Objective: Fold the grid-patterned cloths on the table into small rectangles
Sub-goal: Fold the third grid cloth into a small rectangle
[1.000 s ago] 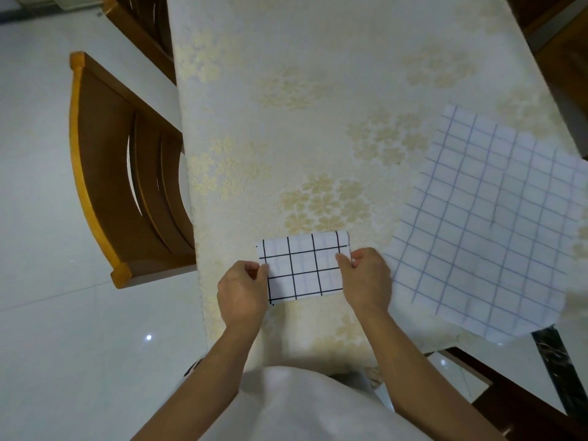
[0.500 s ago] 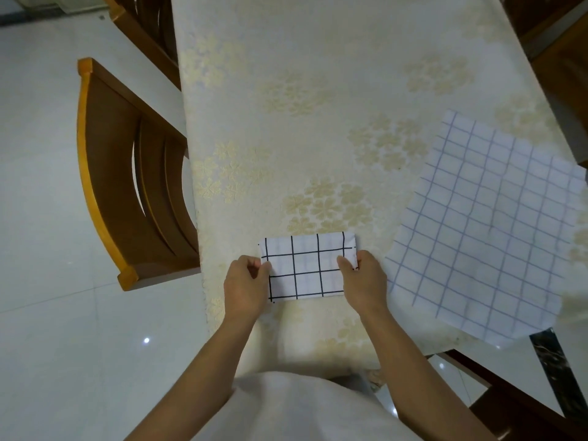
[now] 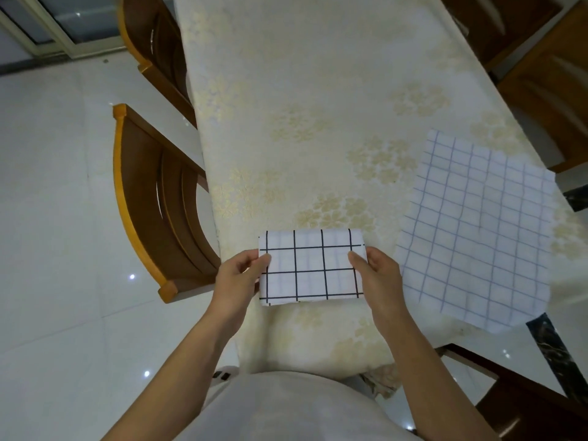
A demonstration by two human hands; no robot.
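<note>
A small folded white cloth with a bold black grid (image 3: 310,267) lies at the near edge of the table (image 3: 318,90). My left hand (image 3: 237,278) pinches its left side and my right hand (image 3: 378,275) pinches its right side. A larger white cloth with a thin blue grid (image 3: 477,227) lies spread flat to the right, its near corner hanging past the table edge.
The table wears a cream cloth with gold flower patterns. A wooden chair (image 3: 152,198) stands at the table's left side, another (image 3: 149,43) behind it. More wooden chairs (image 3: 541,74) stand at the right. The floor is glossy white tile.
Both hands stay on the ends of the folded black-grid cloth. The view has shifted, so the cloth and hands sit slightly further right and up in the frame.
</note>
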